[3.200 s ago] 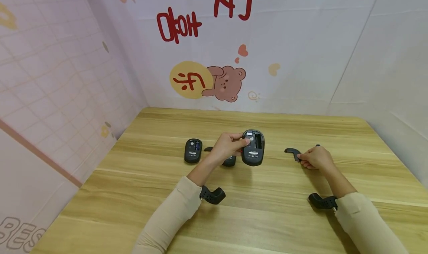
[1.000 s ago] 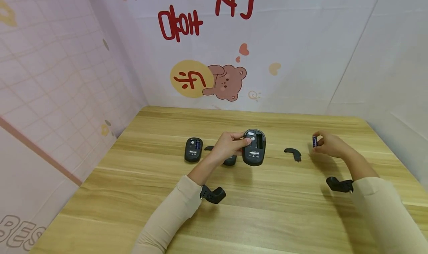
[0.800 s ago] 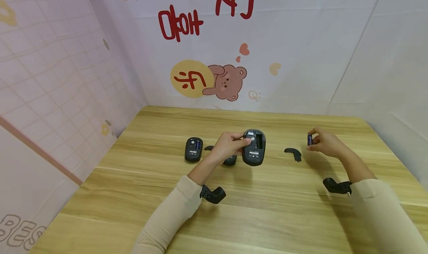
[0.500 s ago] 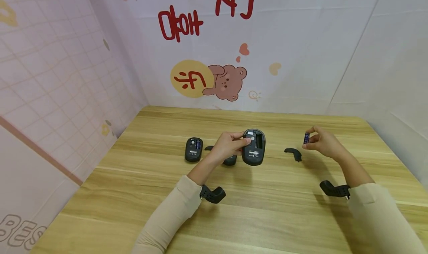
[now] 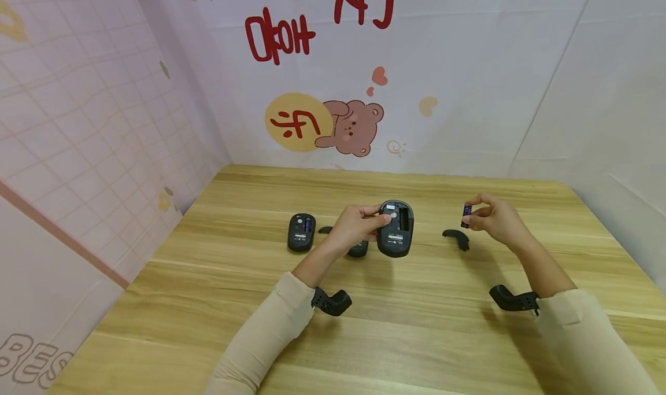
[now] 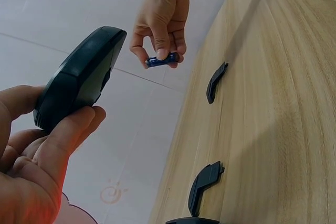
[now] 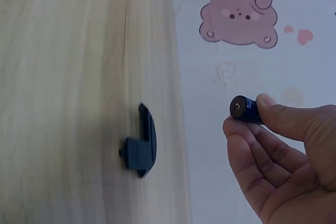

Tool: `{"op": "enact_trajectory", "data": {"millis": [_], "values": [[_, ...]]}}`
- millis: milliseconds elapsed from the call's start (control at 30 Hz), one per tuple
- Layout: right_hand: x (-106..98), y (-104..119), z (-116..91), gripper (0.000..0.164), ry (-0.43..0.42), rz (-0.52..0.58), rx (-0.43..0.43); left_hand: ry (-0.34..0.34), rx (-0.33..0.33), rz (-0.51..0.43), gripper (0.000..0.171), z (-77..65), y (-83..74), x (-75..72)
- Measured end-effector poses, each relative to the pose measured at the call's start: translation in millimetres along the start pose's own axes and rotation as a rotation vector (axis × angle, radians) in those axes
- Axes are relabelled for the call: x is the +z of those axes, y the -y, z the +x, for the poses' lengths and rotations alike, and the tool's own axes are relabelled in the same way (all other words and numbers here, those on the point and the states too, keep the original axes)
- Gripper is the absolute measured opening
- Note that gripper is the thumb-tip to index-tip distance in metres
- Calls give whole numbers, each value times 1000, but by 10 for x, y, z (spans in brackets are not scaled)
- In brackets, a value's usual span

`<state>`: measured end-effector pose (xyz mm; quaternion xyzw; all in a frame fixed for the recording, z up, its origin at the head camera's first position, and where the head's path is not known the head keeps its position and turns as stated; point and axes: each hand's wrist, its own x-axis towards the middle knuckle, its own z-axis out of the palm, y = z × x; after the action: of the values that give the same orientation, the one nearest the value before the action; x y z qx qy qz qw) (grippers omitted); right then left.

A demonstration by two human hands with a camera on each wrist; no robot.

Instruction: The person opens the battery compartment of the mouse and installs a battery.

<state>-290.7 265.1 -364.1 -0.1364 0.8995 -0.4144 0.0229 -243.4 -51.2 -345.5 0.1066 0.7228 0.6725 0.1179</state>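
Observation:
My left hand [image 5: 355, 231] grips a black computer mouse [image 5: 395, 239] above the table, its underside facing me. The mouse's battery slot is uncovered and looks dark inside. To the right, my right hand [image 5: 494, 218] pinches a small blue battery [image 5: 466, 216] between thumb and fingers, held nearly upright in the head view. One end of the battery [image 7: 239, 106] faces the camera in the right wrist view. A curved black battery cover [image 5: 458, 238] lies on the table just below the right hand.
A second mouse [image 5: 301, 232] lies bottom up at the left with a blue battery in its slot. Another mouse [image 5: 358, 250] and a second cover [image 5: 325, 230] are partly hidden behind my left hand. A patterned wall [image 5: 458, 65] rises behind the wooden table [image 5: 416, 325].
My right hand went from the loose cover to the battery, picked it up, and has moved left with it towards the mouse. My left hand has stayed nearly still.

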Motion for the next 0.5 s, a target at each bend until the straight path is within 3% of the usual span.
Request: {"op": "enact_trajectory", "data": {"millis": [233, 500], "values": [[69, 211, -24, 42, -68, -1, -22, 7, -8, -20, 43, 5, 5, 3], [101, 464, -71, 41, -92, 23, -51, 23, -6, -29, 40, 3, 1, 13]]}}
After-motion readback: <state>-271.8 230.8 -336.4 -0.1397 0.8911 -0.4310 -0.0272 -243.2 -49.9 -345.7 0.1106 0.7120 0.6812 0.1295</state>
